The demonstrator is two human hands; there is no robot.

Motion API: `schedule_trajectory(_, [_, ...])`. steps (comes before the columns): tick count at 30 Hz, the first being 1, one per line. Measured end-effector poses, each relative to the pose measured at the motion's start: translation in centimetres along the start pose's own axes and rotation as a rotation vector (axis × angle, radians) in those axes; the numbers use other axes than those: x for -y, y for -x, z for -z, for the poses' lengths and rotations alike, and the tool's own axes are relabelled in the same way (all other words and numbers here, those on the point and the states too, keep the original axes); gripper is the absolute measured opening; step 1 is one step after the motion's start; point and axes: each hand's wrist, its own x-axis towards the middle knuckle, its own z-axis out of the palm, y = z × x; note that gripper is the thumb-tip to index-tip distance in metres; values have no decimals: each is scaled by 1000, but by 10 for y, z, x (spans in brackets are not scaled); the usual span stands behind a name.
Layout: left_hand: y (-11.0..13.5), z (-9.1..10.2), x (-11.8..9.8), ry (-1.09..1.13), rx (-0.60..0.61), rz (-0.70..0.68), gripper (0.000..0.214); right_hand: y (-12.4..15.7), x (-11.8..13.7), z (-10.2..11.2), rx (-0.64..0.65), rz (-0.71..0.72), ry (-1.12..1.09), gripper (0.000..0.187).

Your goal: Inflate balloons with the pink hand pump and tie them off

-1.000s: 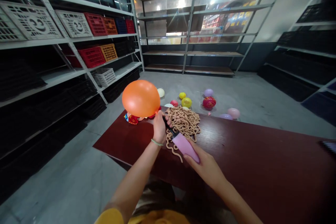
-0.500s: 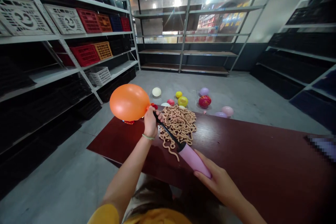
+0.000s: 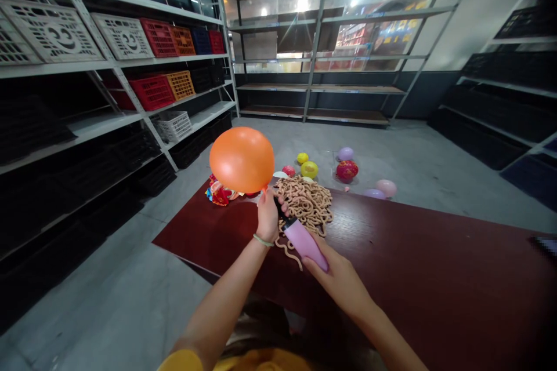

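Note:
An inflated orange balloon [image 3: 242, 159] stands out above the table's far left part. My left hand [image 3: 267, 213] is closed around the balloon's neck and the black nozzle end of a balloon pump [image 3: 306, 244]. The pump's pink barrel lies in my right hand [image 3: 337, 275], its fingers wrapped round the near end. Little of the black shaft shows between barrel and left hand. Behind the pump, a heap of tan, rope-like curly strands [image 3: 308, 203] lies on the dark red table [image 3: 391, 243]. Colourful crumpled pieces [image 3: 219, 192] lie below the balloon, partly hidden by it.
Several balloons lie on the floor past the table, among them a red one [image 3: 347, 170] and a yellow one [image 3: 309, 170]. Shelves with plastic crates [image 3: 159, 37] line the left side. A metal rack [image 3: 313, 58] stands at the back. A blurred dark object [image 3: 546, 245] rests at the table's right.
The pink barrel has slid toward my left hand, so much less black shaft shows. The balloon and my left hand appear further right, and the camera view has shifted slightly.

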Motion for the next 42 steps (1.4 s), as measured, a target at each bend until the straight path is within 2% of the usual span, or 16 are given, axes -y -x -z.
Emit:
schedule_trajectory(3, [-6, 1, -10, 7, 11, -22, 28, 6, -6, 2, 18, 21, -12, 65])
schedule_trajectory(9, [-31, 5, -41, 32, -12, -74, 22, 35, -35, 20, 63, 15, 26, 64])
schedule_trajectory(12, [-37, 6, -45, 54, -46, -82, 22, 41, -37, 23, 34, 1, 47, 62])
schedule_trajectory(16, [-32, 5, -35, 70, -68, -82, 21, 28, -22, 19, -16, 0, 62, 59])
schedule_trajectory(21, [-9, 4, -10, 42, -28, -42, 26, -1, 2, 4, -35, -10, 58, 60])
schedule_trajectory(24, [0, 5, -3, 26, -19, 0, 29, -9, 9, -5, -43, -13, 40, 61])
schedule_trajectory(28, [-2, 9, -7, 5, -3, -23, 30, 0, 1, -5, -12, 28, -4, 62])
schedule_trajectory(36, [-14, 12, -21, 76, -8, -20, 27, 46, -41, 17, 35, -10, 7, 63])
schedule_trajectory(39, [-12, 10, -17, 84, -46, -14, 30, 47, -40, 17, 14, -18, 37, 62])
schedule_trajectory(42, [-5, 10, -5, 70, -85, -11, 32, 35, -27, 12, -2, -25, 71, 59])
